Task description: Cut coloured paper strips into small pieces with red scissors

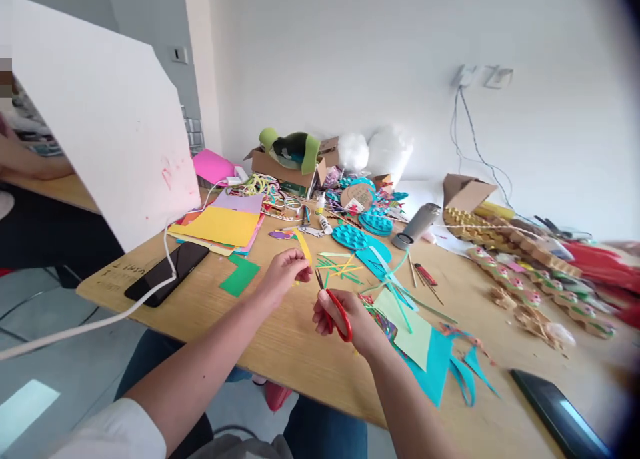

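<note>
My left hand [286, 274] pinches a narrow strip of yellow paper [303, 244], which stands up from the fingers over the table. In my right hand [345, 319] is a pair of scissors [341, 320] with red handles. Their blades point up and left, close to the fingertips of the left hand; whether they touch the strip I cannot tell. Beyond the hands lies a scatter of thin green and yellow paper strips [345, 269]. A cut piece of green paper [240, 275] rests left of my left hand. Pale green paper [414, 332] lies by my right wrist.
A black phone [167, 275] with a white cable crossing it sits at the left, near stacked coloured paper [227, 225]. A grey cylinder [417, 225] stands tilted at the back. Blue paper [433, 369] and another phone [557, 409] are at right. A white board [110, 119] rises at left.
</note>
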### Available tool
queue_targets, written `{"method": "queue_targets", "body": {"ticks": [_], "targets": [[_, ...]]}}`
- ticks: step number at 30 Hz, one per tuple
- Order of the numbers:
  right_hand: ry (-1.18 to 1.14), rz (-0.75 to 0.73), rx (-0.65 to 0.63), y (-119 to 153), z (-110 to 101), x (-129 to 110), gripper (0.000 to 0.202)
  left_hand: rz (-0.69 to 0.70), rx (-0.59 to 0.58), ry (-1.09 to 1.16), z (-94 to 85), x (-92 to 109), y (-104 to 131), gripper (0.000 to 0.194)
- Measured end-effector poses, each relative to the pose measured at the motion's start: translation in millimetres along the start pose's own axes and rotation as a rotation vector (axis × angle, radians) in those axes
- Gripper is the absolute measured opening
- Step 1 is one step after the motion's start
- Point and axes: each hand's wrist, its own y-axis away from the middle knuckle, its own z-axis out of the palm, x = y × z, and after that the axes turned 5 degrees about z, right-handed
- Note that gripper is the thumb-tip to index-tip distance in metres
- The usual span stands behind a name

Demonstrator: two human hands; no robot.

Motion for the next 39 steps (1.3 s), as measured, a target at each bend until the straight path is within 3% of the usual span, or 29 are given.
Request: {"method": "queue_targets", "body": {"ticks": [4,9,13,19,28,39], "targets": [[-0.036,-0.03,0.014,-38.1,1.5,-5.6,0.052,0.014,0.021,0.009,-9.8,-2.1,-26.7,0.021],[-0.081,-0.077,0.03,-62.5,0.8,16.8,0.051,-0.02,0.027,-0.016,-21.4,-24.9,-43.0,0.025],[-0.016,-0.015,-0.014,-61.3,-4.5,27.9,0.05,-0.05,0.006,-0.045,-29.8,-37.2,-45.4,0.024],[0.024,0.099,-0.07,-60.3,-9.9,27.0,0.051,-0.113,-0.044,-0.08,-35.2,-34.6,-46.9,0.027],[0.052,0.129,-0.085,-60.3,-11.6,31.4,0.05,-0.136,-0.128,-0.164,-37.8,-35.4,-43.5,0.025],[0.065,0.128,-0.064,-60.9,-10.6,29.0,0.05,-0.189,-0.15,-0.213,-36.9,-36.8,-41.6,0.023]]}}
